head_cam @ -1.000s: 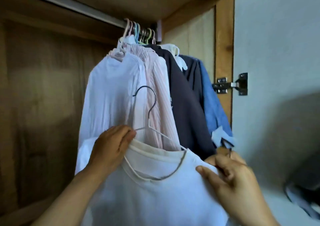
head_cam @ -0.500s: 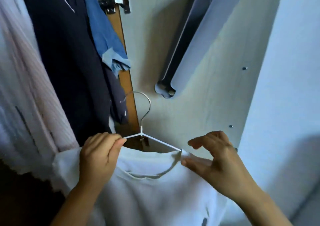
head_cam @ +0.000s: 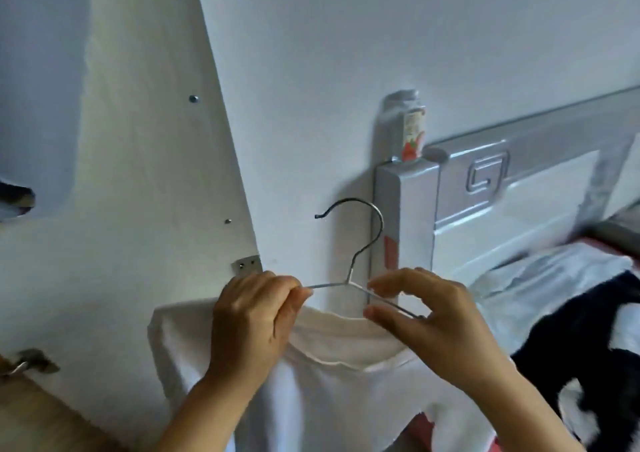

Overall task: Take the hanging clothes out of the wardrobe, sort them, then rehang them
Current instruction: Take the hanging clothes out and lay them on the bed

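The left hand (head_cam: 256, 320) grips the left arm of a wire hanger (head_cam: 349, 243), its fingers (head_cam: 287, 292) curled round the wire where it meets the left shoulder of a white shirt (head_cam: 346, 392). The right hand (head_cam: 429, 323) pinches the hanger's right arm between thumb and forefinger, the other fingers bent loosely above it. The shirt hangs from the hanger in front of the person, its round neckline just under the wire and the right end of the wire bare above the collar. The hook stands upright, opening to the left, before a white wall (head_cam: 346, 53). Left of it is the white door (head_cam: 145, 174) with screws and a metal hinge plate. To the right stands a grey headboard (head_cam: 519, 181) with a bottle (head_cam: 408, 126) on its post, and on the bed (head_cam: 540, 278) lie white and dark clothes (head_cam: 581, 334).
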Available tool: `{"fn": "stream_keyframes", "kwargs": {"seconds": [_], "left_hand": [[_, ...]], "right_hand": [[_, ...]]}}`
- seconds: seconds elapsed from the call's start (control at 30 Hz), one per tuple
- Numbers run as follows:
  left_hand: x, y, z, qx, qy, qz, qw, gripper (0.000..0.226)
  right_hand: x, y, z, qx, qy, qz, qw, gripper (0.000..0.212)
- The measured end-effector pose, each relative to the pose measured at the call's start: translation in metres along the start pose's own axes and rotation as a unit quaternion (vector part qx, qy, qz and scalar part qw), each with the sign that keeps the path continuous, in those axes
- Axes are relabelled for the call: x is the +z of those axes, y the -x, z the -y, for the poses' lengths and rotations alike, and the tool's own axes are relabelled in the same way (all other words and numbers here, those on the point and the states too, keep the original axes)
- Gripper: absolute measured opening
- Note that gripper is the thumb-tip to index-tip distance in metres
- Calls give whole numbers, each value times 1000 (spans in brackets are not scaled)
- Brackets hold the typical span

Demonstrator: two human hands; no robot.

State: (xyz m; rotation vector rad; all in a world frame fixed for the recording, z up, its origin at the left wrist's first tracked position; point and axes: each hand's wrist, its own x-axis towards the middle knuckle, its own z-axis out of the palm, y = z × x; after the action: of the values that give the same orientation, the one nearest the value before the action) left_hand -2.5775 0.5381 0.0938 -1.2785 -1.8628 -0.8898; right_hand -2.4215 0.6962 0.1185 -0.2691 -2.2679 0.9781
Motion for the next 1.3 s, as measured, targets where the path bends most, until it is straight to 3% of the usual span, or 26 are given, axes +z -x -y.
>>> {"fn": "stream_keyframes", "kwargs": {"seconds": [0.13, 0.23, 0.3, 0.4, 0.5, 0.6, 0.7, 0.87, 0.93, 1.03, 1.23, 1.3], "left_hand": [[63, -34, -45, 42, 105, 37, 993, 40], [108, -69, -82, 57, 204, 64, 975, 33], [145, -86, -97, 56, 206, 89, 973, 53], [203, -90, -103, -51, 199, 171, 964, 105], [256, -82, -128, -205, 271, 338, 878, 126], [314, -68, -163, -243, 312, 448, 802, 110], [370, -51, -196, -256, 318, 509, 758, 97], [461, -41, -248, -274, 297, 503, 764, 105], [482, -47, -271, -280, 292, 504, 763, 90], [504, -48, -296, -274, 243, 536, 761, 45], [541, -85, -346, -242, 253, 510, 786, 15], [560, -110, -365, -248, 247, 481, 804, 16]], "right_hand": [[-48, 21, -15, 77, -20, -102, 992, 20], [-85, 29, -37, 126, -20, -218, 968, 23], [-116, 35, -56, 146, 13, -274, 951, 23], [-166, 43, -86, 161, 60, -317, 933, 22], [-215, 52, -122, 166, 104, -351, 916, 34], [-260, 62, -158, 196, 118, -383, 895, 34], [-304, 74, -197, 220, 117, -415, 875, 33], [-369, 93, -254, 221, 94, -447, 862, 31], [-391, 100, -280, 226, 89, -454, 857, 28], [-416, 106, -317, 248, 96, -455, 850, 27], [-478, 107, -400, 270, 122, -463, 836, 27], [-503, 98, -428, 262, 125, -470, 834, 20]]}}
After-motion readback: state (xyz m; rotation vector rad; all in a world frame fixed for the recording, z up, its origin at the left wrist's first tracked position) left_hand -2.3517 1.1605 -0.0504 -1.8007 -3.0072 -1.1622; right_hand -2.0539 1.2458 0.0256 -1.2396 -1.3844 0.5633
